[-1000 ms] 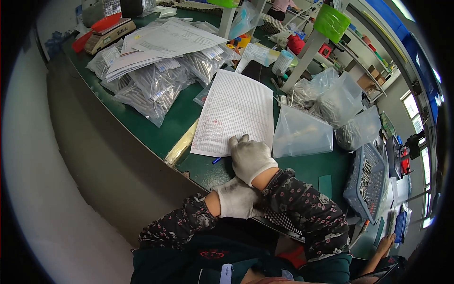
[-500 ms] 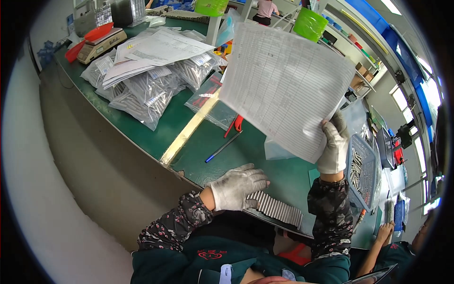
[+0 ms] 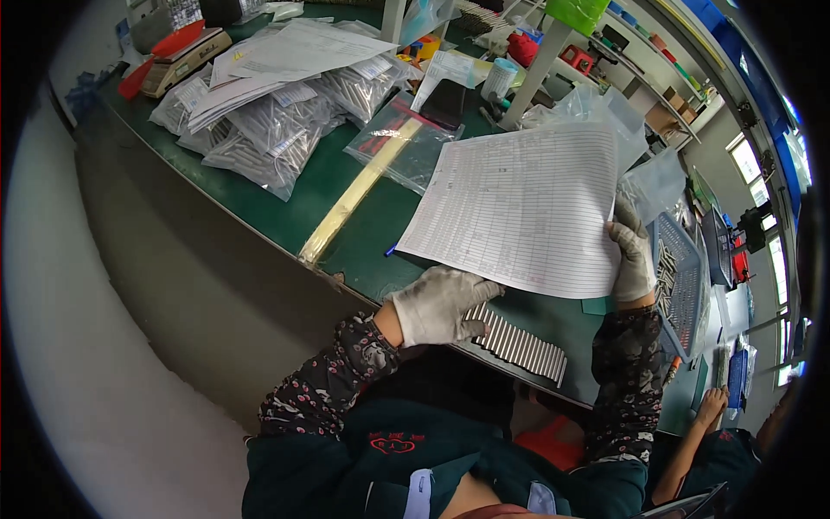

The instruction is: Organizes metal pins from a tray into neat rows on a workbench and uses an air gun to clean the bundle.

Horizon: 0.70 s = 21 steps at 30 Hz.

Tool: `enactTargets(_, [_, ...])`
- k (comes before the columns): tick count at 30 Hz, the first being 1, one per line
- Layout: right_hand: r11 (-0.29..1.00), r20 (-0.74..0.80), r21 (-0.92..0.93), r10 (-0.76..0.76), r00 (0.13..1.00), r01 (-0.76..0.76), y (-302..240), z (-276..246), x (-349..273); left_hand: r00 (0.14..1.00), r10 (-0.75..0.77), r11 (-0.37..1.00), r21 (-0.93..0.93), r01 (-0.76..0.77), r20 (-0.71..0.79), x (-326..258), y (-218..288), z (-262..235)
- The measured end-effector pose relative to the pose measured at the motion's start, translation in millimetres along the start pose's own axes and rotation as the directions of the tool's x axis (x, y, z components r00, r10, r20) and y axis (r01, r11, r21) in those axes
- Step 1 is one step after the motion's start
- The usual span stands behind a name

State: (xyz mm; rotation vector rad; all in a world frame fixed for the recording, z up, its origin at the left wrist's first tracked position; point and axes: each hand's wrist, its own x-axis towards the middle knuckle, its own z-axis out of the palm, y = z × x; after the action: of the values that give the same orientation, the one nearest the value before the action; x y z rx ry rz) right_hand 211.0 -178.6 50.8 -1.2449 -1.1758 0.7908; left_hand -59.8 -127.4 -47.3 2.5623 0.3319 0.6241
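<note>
Sheet held clear of the counter by the right hand, gloved, pinched shut on the sheet's right edge; raised and tilted toward the face, probably for reading. Long axis running from the near-left corner toward the far right, ruled face up. Left hand, gloved, fingers loosely curled, holding nothing, resting at the sheet's near corner on a row of metal rods, seemingly steadying them. Pen just left of the sheet. Blue basket right of the sheet, beside the right hand.
</note>
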Motion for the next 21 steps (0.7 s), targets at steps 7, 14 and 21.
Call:
enactTargets(7, [0.984,-0.04,-0.17,0.052,0.998,-0.058,-6.2,-7.4,-0.7,1.0,0.013,0.998,0.066,-0.013,-0.009,-0.9,3.5,-2.0])
enactTargets(14, [0.917,-0.142,-0.349,0.153,0.978,-0.194,-9.3,-8.7,-0.9,0.996,-0.008,1.0,-0.008,0.009,0.085,0.5,4.3,-2.5])
enactTargets(21, [0.875,-0.118,-0.468,0.078,0.99,-0.125,-9.4,-16.4,2.0,0.999,0.045,0.997,0.066,-0.044,-0.007,0.8,3.5,-0.5])
